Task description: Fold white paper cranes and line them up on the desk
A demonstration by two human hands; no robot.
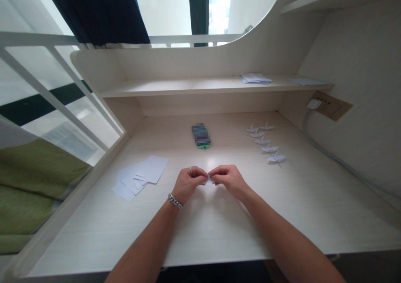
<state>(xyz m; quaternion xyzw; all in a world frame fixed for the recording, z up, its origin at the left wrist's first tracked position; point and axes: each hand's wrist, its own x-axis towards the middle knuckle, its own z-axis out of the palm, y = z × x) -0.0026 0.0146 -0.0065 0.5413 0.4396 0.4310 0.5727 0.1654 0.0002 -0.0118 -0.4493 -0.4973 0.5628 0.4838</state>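
Work at the centre of a pale wood-grain counter (200,237). Left grip (186,183), a bare hand with ring and chain bracelet, pinches narrowly, thumb against fingertips; right grip (231,180), bare, mirrors it. Both hold one small white folded paper piece (209,183), which sits between them, mostly covered by the fingers; fold pattern cannot be read.

Surroundings: loose, flat, overlapping white paper sheets (155,169) lie left of the left grip, apart from it. Small white folded-paper birds with pointed wings (276,159) stand in a slanting row beyond and to the right of the right grip. A dark, pixelated object with a green edge (203,146) lies straight ahead, beyond both grips.

Step, as judged: folding or shaping by fingertip. Next move probably calls for steady opposed pinches, edges aligned before creasing; a hard pull could tear the paper.
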